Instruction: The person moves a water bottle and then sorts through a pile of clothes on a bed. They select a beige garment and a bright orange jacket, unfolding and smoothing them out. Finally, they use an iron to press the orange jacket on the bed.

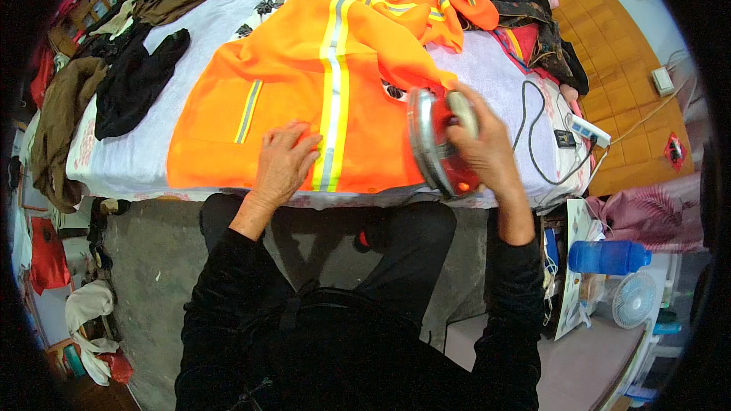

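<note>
An orange high-visibility jacket [297,68] with yellow and silver reflective stripes lies spread over the bed in front of me. My left hand [287,158] rests on its lower part, fingers loosely stretched, just left of the long vertical stripe. At the jacket's right front edge, my right hand [487,141] grips the pale handle of a red and silver clothes iron [435,154]. The iron looks tilted and slightly blurred, its shiny side turned left. Whether it touches the cloth I cannot tell.
Dark garments [141,80] lie along the bed's left side. More clothing [537,27] is heaped at the far right. A black cord [525,118] loops beside a white power strip [590,131]. At the lower right are a blue bottle [609,256] and a small fan [633,299].
</note>
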The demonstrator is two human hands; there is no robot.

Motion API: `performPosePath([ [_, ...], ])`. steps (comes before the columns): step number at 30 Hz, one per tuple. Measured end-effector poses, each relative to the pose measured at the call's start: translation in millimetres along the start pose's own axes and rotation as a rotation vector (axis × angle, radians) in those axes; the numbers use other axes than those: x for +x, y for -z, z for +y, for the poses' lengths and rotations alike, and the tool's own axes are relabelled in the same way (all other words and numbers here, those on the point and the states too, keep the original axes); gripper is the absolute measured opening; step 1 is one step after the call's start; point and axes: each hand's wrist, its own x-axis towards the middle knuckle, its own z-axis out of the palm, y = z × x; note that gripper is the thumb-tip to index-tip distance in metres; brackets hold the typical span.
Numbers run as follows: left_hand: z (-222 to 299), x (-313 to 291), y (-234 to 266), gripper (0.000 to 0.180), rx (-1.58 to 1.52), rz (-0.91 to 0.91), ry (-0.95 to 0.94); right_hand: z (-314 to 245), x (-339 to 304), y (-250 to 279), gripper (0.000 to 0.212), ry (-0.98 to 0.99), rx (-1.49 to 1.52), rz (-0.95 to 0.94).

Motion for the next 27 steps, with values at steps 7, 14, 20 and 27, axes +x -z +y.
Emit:
performPosePath([
  [7, -26.3, -16.7, 4.0, 0.035, 0.137, 0.048, 0.025, 17.5, 32.1, -118.3, 0.037, 0.188, -0.218, -0.117],
  [14, -26.8, -21.3, 3.8, 0.036, 0.144, 0.043, 0.045, 11.9, 19.8, -129.3, 0.043, 0.195, -0.579, -0.085],
  [20, -26.6, -19.1, 5.1, 0.037, 0.155, 0.036, 0.034, 20.9, 10.4, -116.4, 0.048, 0.136, -0.51, -0.073],
  [27, -30.0, -21.2, 3.0, 0.036, 0.165, 0.05, 0.026, 32.8, -9.1, -84.3, 0.052, 0.015, -0.573, -0.013],
])
